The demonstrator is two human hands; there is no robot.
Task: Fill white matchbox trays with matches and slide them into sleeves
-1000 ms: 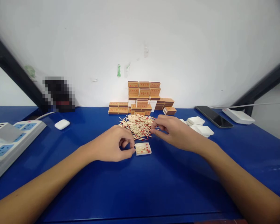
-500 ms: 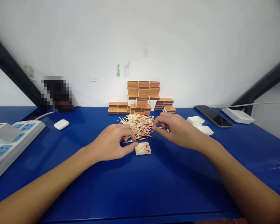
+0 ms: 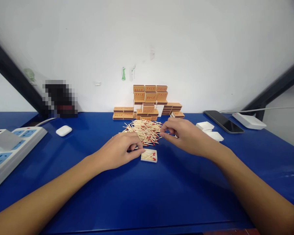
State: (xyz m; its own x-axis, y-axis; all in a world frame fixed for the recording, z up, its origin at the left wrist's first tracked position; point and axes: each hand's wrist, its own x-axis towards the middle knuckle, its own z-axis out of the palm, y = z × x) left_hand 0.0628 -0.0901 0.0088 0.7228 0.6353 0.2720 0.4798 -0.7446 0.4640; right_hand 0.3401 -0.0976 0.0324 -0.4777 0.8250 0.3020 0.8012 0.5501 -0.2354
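Note:
A small white matchbox tray [image 3: 149, 160] lies on the blue table with several red-headed matchsticks inside. My left hand [image 3: 123, 148] has its thumb and forefinger closed on the tray's left edge, the other fingers curled. Behind the tray spreads a loose pile of matchsticks [image 3: 144, 131]. At the pile's right edge, my right hand [image 3: 182, 134] is bent in a pinch, thumb against forefinger. Bits of matchsticks show between and below its fingers; how many it holds is hidden.
Stacked orange matchboxes [image 3: 150, 97] stand against the wall behind the pile. On the right are white trays [image 3: 214, 136], a dark phone [image 3: 224, 122] and a white device [image 3: 249, 121]. A white earbud case [image 3: 64, 131] and a power strip [image 3: 26, 140] lie on the left.
The tray has shifted slightly left and sits straighter, with my left thumb still at its edge. My right hand stays at the pile's right edge, almost unmoved.

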